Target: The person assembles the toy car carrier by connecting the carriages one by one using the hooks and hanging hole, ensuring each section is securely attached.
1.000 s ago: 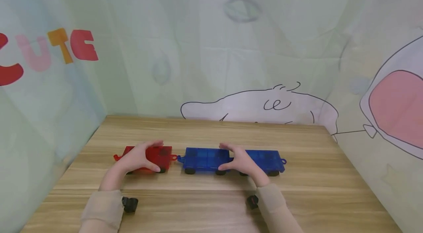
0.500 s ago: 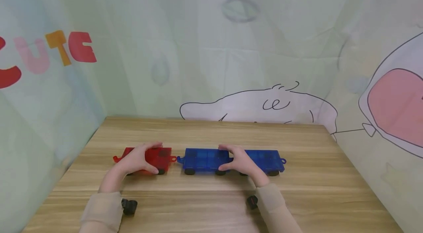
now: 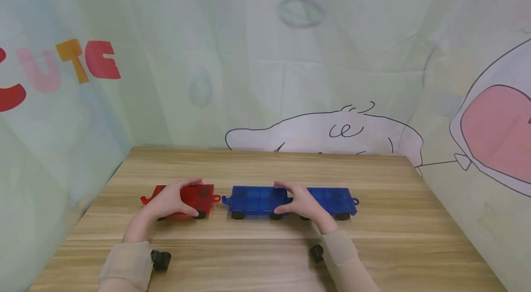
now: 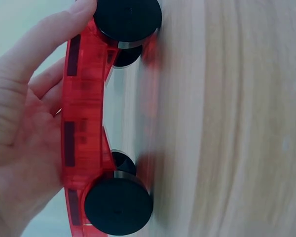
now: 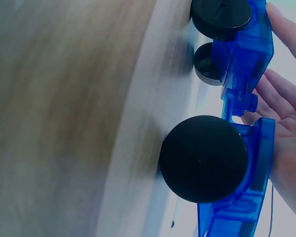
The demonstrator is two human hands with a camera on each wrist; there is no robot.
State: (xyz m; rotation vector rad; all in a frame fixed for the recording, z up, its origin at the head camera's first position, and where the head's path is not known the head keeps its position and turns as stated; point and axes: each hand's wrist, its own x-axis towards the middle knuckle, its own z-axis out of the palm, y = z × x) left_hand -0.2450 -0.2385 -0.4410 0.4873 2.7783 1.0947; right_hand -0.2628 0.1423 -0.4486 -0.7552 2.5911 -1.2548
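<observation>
Three cars stand in a row toward the far edge of the tabletop (image 3: 265, 259), left to right: red car (image 3: 201, 196), left blue car (image 3: 253, 200), right blue car (image 3: 333, 200). Your left hand (image 3: 168, 202) holds the red car, thumb on the near side, fingers over the far side. Your right hand (image 3: 300, 200) pinches the left blue car by its right end, beside the coupling (image 5: 244, 102), where both blue cars appear linked. Handling, judged: light, stiff, smooth plastic, slightly slippery, free to roll on black wheels (image 4: 118, 205). Take the body across its long sides; the red hook (image 3: 144, 200), red ring (image 3: 213, 199) and blue hook (image 3: 226, 200) look thin, so spare them force. Orientation: long axes run left-right, roughly parallel to the far edge. Red hook points toward the left edge; red ring faces the blue hook, near but apart.
</observation>
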